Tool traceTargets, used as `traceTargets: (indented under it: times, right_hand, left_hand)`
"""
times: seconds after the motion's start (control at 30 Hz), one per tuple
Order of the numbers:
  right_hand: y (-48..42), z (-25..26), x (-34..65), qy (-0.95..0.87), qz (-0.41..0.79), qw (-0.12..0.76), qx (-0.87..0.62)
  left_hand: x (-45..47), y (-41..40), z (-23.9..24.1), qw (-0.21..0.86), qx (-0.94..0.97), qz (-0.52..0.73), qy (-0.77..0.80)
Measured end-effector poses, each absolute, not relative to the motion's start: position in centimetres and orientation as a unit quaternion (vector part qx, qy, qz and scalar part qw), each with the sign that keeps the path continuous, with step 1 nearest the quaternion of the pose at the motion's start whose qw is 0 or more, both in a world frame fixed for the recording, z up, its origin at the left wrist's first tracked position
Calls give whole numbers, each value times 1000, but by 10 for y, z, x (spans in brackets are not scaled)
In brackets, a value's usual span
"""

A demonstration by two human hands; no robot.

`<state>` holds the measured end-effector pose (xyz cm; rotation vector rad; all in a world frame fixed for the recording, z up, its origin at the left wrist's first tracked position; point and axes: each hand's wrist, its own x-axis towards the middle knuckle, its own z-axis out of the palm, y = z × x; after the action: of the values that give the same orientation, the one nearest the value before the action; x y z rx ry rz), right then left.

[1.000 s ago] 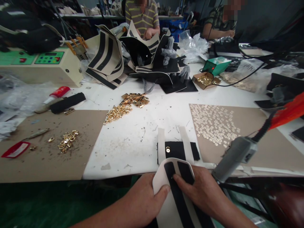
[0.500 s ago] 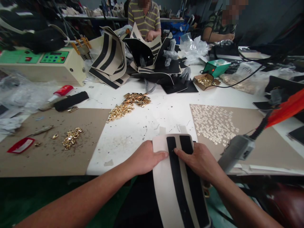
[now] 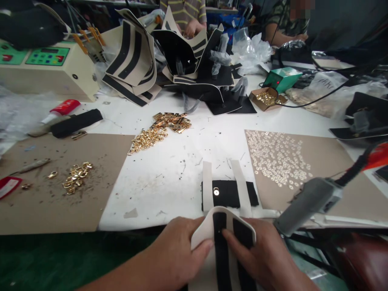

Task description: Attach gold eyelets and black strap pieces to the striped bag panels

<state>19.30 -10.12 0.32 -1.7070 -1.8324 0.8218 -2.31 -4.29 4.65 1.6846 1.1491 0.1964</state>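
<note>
Both hands grip a flexible cream panel with black stripes [image 3: 222, 258] near its top edge, which bows between them. My left hand [image 3: 182, 246] is closed round its left side, thumb on the cream face. On the other side my right hand [image 3: 262, 250] is closed too, its thumb pressing on the black stripe near a tiny mark. Fingers behind the panel are hidden. Just beyond, a black pad [image 3: 227, 198] lies at the table edge under two pale strips [image 3: 207, 182], with a small shiny washer [image 3: 216, 192] on it.
Gold fittings [image 3: 148, 137] lie mid-table, with clasps [image 3: 77, 176] on the left cardboard. Washers [image 3: 279, 157] cover the right cardboard near a grey tool handle [image 3: 312, 204]. Striped panels [image 3: 130, 60] are heaped at the back, beside a green box [image 3: 281, 79]. Two people sit across the table.
My hands have drawn the panel down and nearer, off the table edge, and its top now bows. The black pad with its strips has come into view. The camera view has tilted downward.
</note>
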Motion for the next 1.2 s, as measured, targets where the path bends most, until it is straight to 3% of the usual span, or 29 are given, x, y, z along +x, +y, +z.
traceTargets:
  times: [0.2,0.67,1.2]
  right_hand:
    - [-98,-7,191,-736,224,328,-548]
    - [-80,-19,204,-737,278,345,-510]
    - [-84,-27,207,-745,252,379,-487]
  left_hand:
    - [-33,-33,31,519,736,59,430]
    - [-32,-12,18,476,776,-11,414]
    - [-27,-15,27,432,799,-9,418]
